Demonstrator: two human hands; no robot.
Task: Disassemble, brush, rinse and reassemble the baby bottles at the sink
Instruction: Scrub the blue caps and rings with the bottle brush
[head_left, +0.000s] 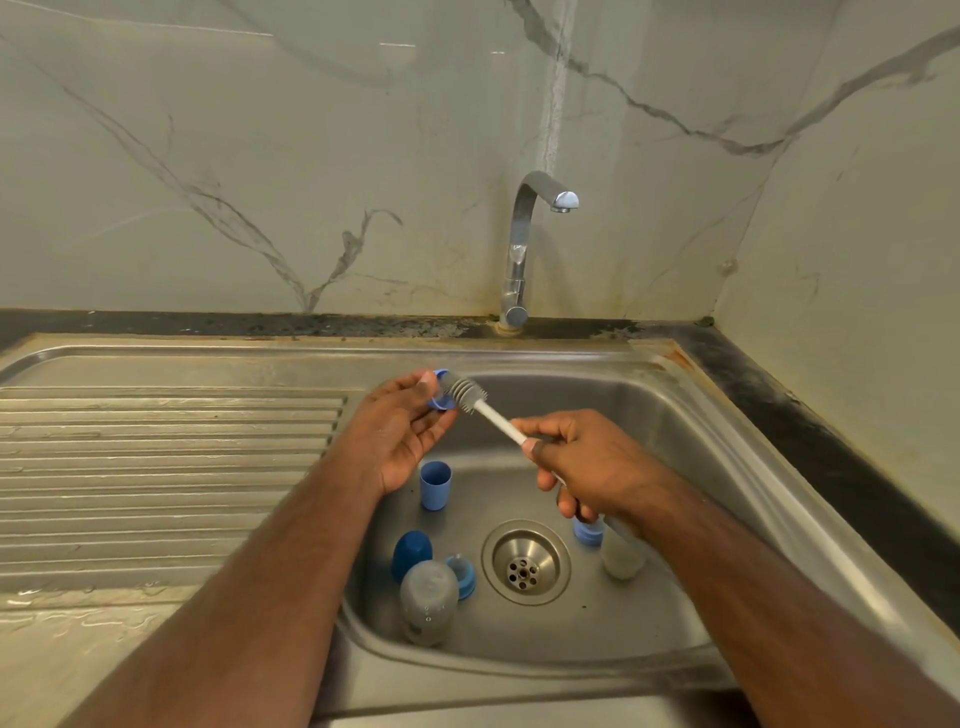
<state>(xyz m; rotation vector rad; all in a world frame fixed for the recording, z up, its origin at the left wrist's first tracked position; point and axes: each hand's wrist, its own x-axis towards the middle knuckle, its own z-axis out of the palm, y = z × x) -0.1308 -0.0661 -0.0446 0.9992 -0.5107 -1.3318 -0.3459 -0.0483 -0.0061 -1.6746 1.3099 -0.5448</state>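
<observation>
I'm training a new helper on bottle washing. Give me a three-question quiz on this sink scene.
1. True or false: water runs from the tap.
2. Which hand holds the brush? A) left B) right
3. Fill in: the left hand holds a blue ____ against the bristles.

Key:
1. False; no stream shows.
2. B; the right hand grips the white handle.
3. Collar, the ring with the teat. A bottle, light blue cap and dark blue cap lie in the sink.
</observation>
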